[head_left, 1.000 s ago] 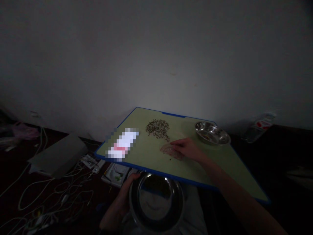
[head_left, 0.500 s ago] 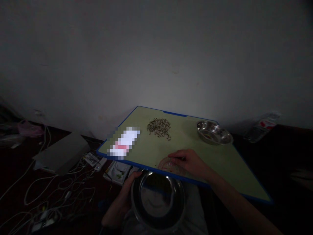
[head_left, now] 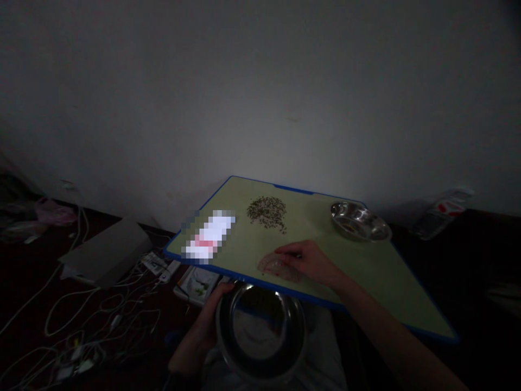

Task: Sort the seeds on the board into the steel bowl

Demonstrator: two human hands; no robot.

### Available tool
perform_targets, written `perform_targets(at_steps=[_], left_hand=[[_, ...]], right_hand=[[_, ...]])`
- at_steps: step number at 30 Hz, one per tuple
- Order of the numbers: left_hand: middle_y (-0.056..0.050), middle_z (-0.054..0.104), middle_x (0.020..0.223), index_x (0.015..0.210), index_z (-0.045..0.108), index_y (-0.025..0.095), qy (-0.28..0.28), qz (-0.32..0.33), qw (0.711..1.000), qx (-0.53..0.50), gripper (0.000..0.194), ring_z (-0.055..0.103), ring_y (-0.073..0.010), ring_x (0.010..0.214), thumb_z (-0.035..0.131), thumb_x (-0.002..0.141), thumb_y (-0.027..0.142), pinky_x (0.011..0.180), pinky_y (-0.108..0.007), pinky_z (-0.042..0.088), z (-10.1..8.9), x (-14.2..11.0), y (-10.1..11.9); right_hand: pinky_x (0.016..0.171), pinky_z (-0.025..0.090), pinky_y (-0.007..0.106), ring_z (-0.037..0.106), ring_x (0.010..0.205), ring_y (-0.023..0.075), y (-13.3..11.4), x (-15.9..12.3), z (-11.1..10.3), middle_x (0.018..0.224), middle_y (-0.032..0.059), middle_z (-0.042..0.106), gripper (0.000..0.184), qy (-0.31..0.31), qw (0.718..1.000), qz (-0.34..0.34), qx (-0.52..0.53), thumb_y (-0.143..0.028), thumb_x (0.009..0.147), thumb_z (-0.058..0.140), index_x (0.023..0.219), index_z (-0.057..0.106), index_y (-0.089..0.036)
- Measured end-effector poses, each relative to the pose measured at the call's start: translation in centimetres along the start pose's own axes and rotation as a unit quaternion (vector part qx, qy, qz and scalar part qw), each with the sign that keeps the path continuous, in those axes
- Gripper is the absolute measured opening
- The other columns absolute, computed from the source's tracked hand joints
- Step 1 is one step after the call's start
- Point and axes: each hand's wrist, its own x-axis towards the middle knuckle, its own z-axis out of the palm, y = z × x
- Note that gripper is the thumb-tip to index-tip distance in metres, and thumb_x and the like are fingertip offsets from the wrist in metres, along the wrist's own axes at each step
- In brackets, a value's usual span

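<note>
My left hand (head_left: 209, 315) grips the rim of a shiny steel bowl (head_left: 222, 336) below the table's near edge, over my lap. Above the near edge, my right hand (head_left: 311, 263) pinches a clear, rounded plastic piece with pinkish marks (head_left: 279, 266), somewhat like a protractor. That piece is tilted over the tabletop; its exact kind is hard to make out in the dim light. Farther back lies a spread of small dark and pale grains (head_left: 266, 210), apart from both hands. Another steel bowl (head_left: 360, 221) stands to the right, with something brownish faintly visible inside.
The pale green folding table (head_left: 325, 203) has a blue rim and stands by a wall. A bright pixelated rectangle (head_left: 211, 233) lies at its left. Tangled white cables (head_left: 106, 309) and a grey box (head_left: 108, 250) are on the floor at left; a plastic package (head_left: 442, 212) sits at right.
My right hand has risen slightly and shifted left, tilting the clear plastic piece up from the tabletop. My left hand still holds the bowl. The view has shifted a little.
</note>
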Motion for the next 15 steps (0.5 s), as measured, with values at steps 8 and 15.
perform_targets(at_steps=[8, 15], left_hand=[[0.000, 0.068, 0.053, 0.059, 0.065, 0.013, 0.018, -0.002, 1.000, -0.015, 0.013, 0.058, -0.0130, 0.051, 0.056, 0.066, 0.019, 0.057, -0.024, 0.042, 0.5, -0.5, 0.3], [-0.002, 0.068, 0.052, 0.058, 0.065, 0.012, 0.019, -0.012, 1.000, -0.009, 0.015, 0.058, -0.0142, 0.048, 0.055, 0.065, 0.021, 0.055, -0.025, 0.042, 0.2, -0.1, 0.0]], right_hand=[[0.067, 0.047, 0.026, 0.061, 0.075, 0.0149, -1.1, -0.7, -0.3, 0.088, 0.0028, 0.067, 0.024, -0.007, 1.000, -0.018, 0.001, -0.027, 0.077, 0.049, 0.093, 0.065, -0.020], [0.068, 0.044, 0.028, 0.054, 0.079, 0.0164, -2.2, -2.3, 1.8, 0.087, 0.0078, 0.062, 0.030, 0.172, 0.922, -0.125, -0.323, -0.015, 0.080, 0.043, 0.107, 0.057, -0.017]])
